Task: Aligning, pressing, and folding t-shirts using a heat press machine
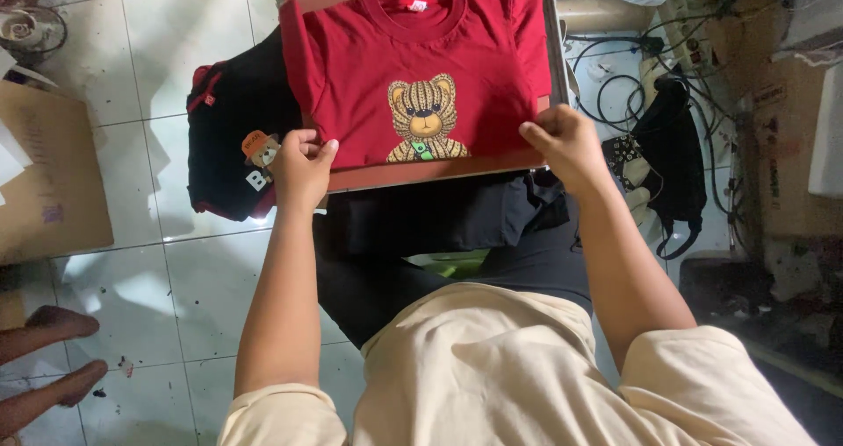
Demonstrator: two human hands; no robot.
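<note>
Head view, looking straight down. Red T-shirt spread flat on a reddish board, collar at the far end, a brown bear print on the chest, hem hanging at the near edge of the board. Left hand at the shirt's lower left corner, fingers curled and pinching the red cloth between thumb and fingertips, closed on the fabric. Right hand at the lower right corner, clenched into a fist over the hem, knuckles up, gripping the cloth at the board's edge. Both hands well apart, one at each side of the print.

Pile of black garments with red trim and a small cartoon patch just left of the board, touching the left hand's side. More dark cloth hanging beneath the board's near edge. Black cables and a black bag on the tiled floor to the right. Cardboard at the left edge. Another person's bare feet at lower left.
</note>
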